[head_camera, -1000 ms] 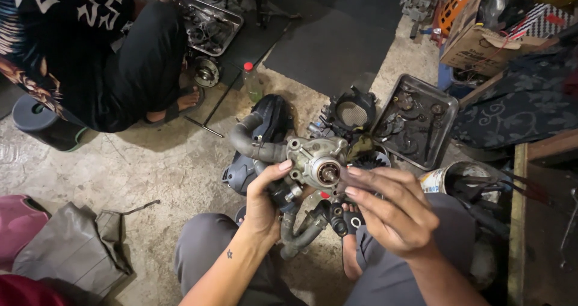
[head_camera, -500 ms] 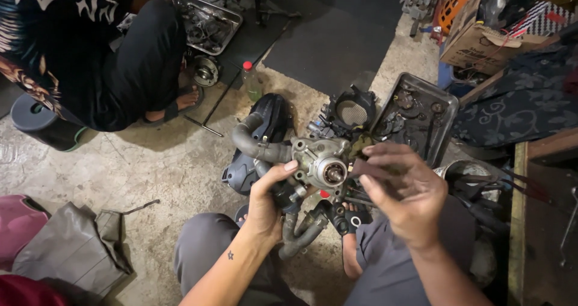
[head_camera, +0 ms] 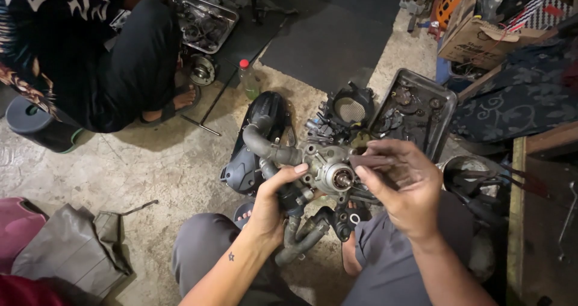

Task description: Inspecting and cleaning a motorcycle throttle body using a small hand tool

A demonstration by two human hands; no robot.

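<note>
A person seated on a concrete workshop floor (head_camera: 150, 173) holds a grey metal pump housing (head_camera: 328, 172) above the knees, its round opening with a reddish centre facing up. The left hand (head_camera: 272, 205) grips the housing from below and the left, fingers (head_camera: 288, 174) curled around it where black rubber hoses (head_camera: 265, 144) join the casting. The right hand (head_camera: 404, 188) is at the housing's right side, its fingers pinched together on a small flat dark piece (head_camera: 370, 159) held just over the housing's edge. On the floor beyond the hands lie a black plastic cover (head_camera: 256, 122), a black ring-shaped part with a mesh centre (head_camera: 350, 106) and a dark metal tray (head_camera: 442, 98) of small parts. A green bottle with a red cap (head_camera: 248, 81) stands on the floor farther out. Towards the far left corner another person in dark clothes (head_camera: 114, 65) sits on a low dark stool (head_camera: 36, 128) beside a second metal tray (head_camera: 211, 23). A cardboard box (head_camera: 478, 38) sits at the far right.
</note>
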